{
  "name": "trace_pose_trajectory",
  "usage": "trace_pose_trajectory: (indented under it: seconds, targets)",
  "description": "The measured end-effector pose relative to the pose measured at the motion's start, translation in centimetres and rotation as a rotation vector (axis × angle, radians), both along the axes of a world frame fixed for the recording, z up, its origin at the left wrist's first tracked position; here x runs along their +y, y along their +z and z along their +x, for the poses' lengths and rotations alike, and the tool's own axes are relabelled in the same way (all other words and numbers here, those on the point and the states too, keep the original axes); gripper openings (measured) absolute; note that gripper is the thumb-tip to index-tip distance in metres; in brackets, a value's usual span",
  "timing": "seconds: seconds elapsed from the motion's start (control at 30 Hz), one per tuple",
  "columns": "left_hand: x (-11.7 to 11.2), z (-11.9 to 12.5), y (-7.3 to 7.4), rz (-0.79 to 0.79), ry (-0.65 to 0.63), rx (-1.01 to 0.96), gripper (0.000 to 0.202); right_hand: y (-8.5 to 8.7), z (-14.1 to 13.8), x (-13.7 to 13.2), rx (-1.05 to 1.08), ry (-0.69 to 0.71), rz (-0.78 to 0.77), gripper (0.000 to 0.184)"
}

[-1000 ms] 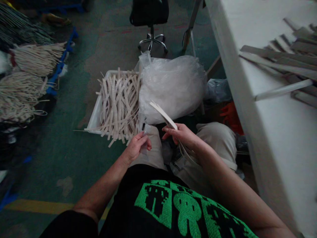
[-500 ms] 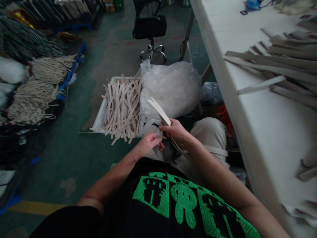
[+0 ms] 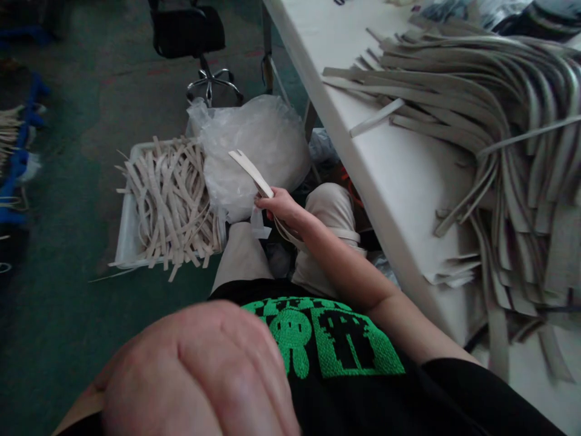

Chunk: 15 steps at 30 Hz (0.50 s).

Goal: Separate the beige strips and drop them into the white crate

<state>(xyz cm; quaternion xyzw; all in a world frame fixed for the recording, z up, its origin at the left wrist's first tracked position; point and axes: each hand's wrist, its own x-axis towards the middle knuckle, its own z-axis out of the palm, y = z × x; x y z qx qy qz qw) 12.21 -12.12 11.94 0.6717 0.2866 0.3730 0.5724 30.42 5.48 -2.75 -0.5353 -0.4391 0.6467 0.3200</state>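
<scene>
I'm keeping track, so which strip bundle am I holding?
The small pale bundle in your right grip; others lie in the white crate and on the table.

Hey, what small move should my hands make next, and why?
I'd probably lower your left hand to the clear plastic piece hanging by the fingers of your right hand. The right hand is already gripping the pale flat strips, while the left is up near the camera, away from that plastic.

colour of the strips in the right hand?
The strips are cream, near white; the head view shows it best.
</scene>
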Motion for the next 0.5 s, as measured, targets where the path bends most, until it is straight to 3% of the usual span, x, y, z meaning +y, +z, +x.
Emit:
trace_pose_trajectory:
  seconds: [0.1,0.17,0.23,0.3,0.4,0.5]
  targets:
    - [4.9,1.1,-5.0,-0.074,0.41,0.005,0.021,0.3,0.2,0.0,0.007,0.006,0.004,0.015]
    - [8.0,1.9,-9.6,-0.183,0.537,0.032,0.028,0.5,0.4,0.0,0.009,0.005,0.0,0.016]
    - [9.7,2.5,-14.1,-0.396,0.55,0.046,0.049,0.5,0.5,0.0,0.006,0.004,0.0,0.015]
    - [9.5,2.9,-17.5,-0.573,0.474,0.086,0.05,0.4,0.5,0.1,0.006,0.002,0.007,0.014]
    - [7.3,3.1,-19.5,-0.713,0.405,0.128,0.041,0.3,0.6,0.3,-0.004,-0.01,0.015,0.014]
    - [5.3,2.8,-19.1,-0.801,0.47,0.063,0.037,0.1,0.7,0.4,-0.023,-0.014,0.016,0.013]
